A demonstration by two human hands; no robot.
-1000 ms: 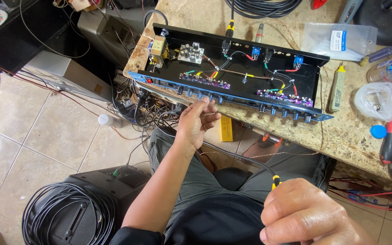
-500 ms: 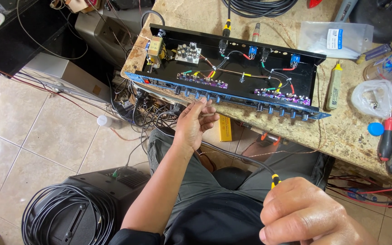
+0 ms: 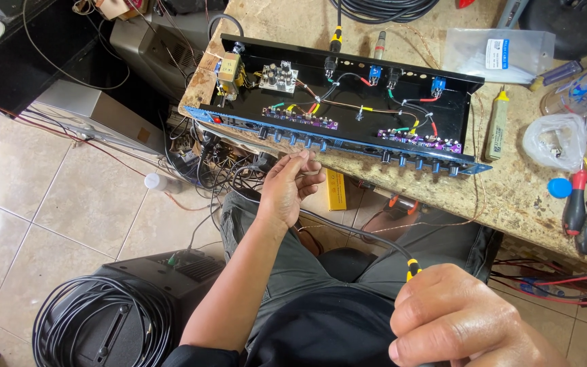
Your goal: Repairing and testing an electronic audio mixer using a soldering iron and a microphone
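My left hand (image 3: 289, 185) reaches toward the front edge of the stone table, fingers curled around a thin black cable (image 3: 348, 228) just below the knobs of an open black rack unit (image 3: 348, 102). The unit lies open-topped on the table, showing coloured wires, small circuit boards and a transformer at its left end. My right hand (image 3: 467, 319) is close to the camera at the lower right, closed on the same cable's plug with a yellow ring (image 3: 412, 268). The cable runs between the two hands over my lap.
The stone table (image 3: 511, 197) carries a clear plastic bag (image 3: 555, 139), screwdrivers and pliers (image 3: 582, 207), a yellow-tipped tube (image 3: 499, 122) and coiled cable at the back. A black speaker box with coiled cable (image 3: 103, 326) stands on the tiled floor. Tangled wires (image 3: 205, 163) hang below the table's left end.
Both hands stay nearly where they were. The view has shifted only slightly; the left fingers still work the cable under the unit's front.
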